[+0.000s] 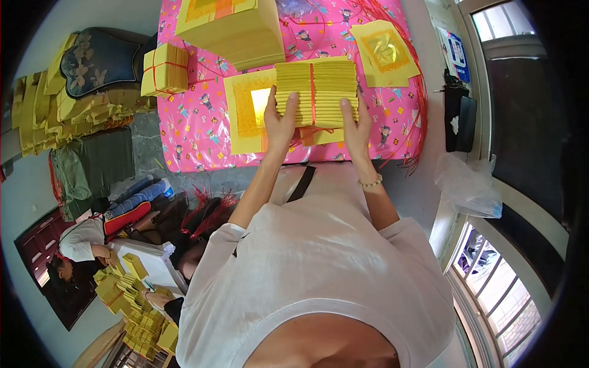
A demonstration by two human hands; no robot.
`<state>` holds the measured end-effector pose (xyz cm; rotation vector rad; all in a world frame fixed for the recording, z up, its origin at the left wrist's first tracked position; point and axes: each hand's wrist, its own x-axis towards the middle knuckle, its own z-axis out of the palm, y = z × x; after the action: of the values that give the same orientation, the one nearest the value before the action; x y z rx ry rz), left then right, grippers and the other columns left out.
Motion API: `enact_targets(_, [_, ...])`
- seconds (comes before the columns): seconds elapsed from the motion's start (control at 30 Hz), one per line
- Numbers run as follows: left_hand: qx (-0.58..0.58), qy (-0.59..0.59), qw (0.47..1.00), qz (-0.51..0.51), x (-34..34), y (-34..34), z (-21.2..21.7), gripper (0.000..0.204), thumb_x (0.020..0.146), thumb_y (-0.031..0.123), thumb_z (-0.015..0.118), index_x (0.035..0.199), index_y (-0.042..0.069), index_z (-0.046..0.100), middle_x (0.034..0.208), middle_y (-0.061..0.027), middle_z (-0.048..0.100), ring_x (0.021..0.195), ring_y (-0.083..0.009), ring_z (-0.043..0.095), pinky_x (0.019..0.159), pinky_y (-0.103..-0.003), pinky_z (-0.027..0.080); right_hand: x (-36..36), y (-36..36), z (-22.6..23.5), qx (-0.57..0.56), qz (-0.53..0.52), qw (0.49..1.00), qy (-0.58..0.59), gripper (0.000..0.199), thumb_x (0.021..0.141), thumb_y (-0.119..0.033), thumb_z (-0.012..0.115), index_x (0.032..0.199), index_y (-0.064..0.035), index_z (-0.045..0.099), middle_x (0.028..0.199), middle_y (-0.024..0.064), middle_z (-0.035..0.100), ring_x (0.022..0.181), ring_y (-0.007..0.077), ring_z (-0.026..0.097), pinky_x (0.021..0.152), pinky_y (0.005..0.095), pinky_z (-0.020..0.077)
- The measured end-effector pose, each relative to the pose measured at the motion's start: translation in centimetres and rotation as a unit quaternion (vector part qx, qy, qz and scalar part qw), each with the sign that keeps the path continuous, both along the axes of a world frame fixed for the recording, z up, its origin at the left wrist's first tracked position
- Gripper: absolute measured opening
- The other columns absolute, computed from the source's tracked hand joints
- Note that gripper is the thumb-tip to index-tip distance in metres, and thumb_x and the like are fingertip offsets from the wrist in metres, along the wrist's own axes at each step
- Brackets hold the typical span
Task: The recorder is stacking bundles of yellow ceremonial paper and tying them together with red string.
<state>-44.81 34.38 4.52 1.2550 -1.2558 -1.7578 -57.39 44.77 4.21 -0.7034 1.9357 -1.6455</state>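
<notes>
Between my two hands is a bundle of folded yellow paper [331, 86], its layers stacked in a row and a red string tied around the middle. My left hand [280, 121] grips its left side, thumb over the near layers. On the opposite side my right hand [358, 127] grips it the same way, thumb on top. Beneath the bundle, flat yellow sheets with an orange and gold square [248, 101] lie on the pink patterned tablecloth [202, 132]. Red string shows under the bundle's near edge.
A tall stack of yellow paper [245, 43] stands at the far side, with a smaller tied bundle [164, 70] to its left. Loose sheets [385, 54] and red strings [422, 116] lie on the right. At the lower left, another person [83, 239] sits near piled yellow bundles [144, 325].
</notes>
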Motion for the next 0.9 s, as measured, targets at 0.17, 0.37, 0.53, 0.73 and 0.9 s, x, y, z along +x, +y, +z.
enact_targets(0.17, [-0.096, -0.009, 0.995, -0.028, 0.0, 0.5, -0.9, 0.069, 0.091, 0.026, 0.059, 0.139, -0.011, 0.026, 0.121, -0.0196, 0.054, 0.108, -0.0195, 0.053, 0.091, -0.028, 0.042, 0.2, 0.7, 0.1, -0.043, 0.009, 0.997, -0.056, 0.047, 0.095, -0.019, 0.052, 0.135, 0.0029, 0.040, 0.123, 0.0139, 0.055, 0.112, 0.0164, 0.051, 0.095, 0.0297, 0.0400])
enact_targets(0.37, [-0.072, -0.003, 0.997, -0.027, -0.1, 0.4, -0.1, 0.068, 0.091, 0.023, 0.060, 0.138, -0.012, 0.025, 0.121, -0.0198, 0.054, 0.108, -0.0190, 0.053, 0.090, -0.028, 0.043, 0.0, 0.5, 0.0, -0.031, 0.000, 0.998, -0.053, 0.045, 0.095, -0.019, 0.052, 0.133, 0.0023, 0.042, 0.120, 0.0126, 0.057, 0.108, 0.0155, 0.053, 0.092, 0.0287, 0.0421])
enact_targets(0.53, [-0.093, -0.021, 0.995, 0.005, -0.3, 1.0, -0.2, 0.069, 0.089, 0.020, 0.062, 0.137, -0.013, 0.026, 0.118, -0.0191, 0.056, 0.105, -0.0183, 0.055, 0.088, -0.028, 0.045, 0.2, 0.6, 0.1, 0.007, -0.005, 1.000, -0.022, 0.043, 0.095, -0.018, 0.052, 0.132, 0.0012, 0.043, 0.118, 0.0117, 0.057, 0.106, 0.0148, 0.054, 0.091, 0.0279, 0.0427])
enact_targets(0.73, [-0.123, -0.005, 0.992, -0.027, 0.1, 1.0, -0.4, 0.069, 0.088, 0.018, 0.063, 0.137, -0.013, 0.027, 0.115, -0.0176, 0.058, 0.102, -0.0177, 0.057, 0.087, -0.028, 0.046, 0.5, 0.9, 0.1, -0.015, 0.010, 0.998, -0.063, 0.045, 0.095, -0.019, 0.052, 0.134, 0.0017, 0.041, 0.121, 0.0112, 0.056, 0.109, 0.0143, 0.051, 0.093, 0.0280, 0.0406])
enact_targets(0.9, [-0.092, 0.042, 0.995, -0.026, 0.1, 0.6, -0.1, 0.071, 0.087, 0.019, 0.065, 0.137, -0.014, 0.027, 0.114, -0.0175, 0.058, 0.102, -0.0180, 0.057, 0.086, -0.028, 0.046, 0.1, 0.9, -0.3, -0.012, 0.013, 0.999, -0.039, 0.046, 0.096, -0.019, 0.051, 0.134, 0.0031, 0.040, 0.121, 0.0105, 0.055, 0.109, 0.0136, 0.051, 0.093, 0.0271, 0.0403])
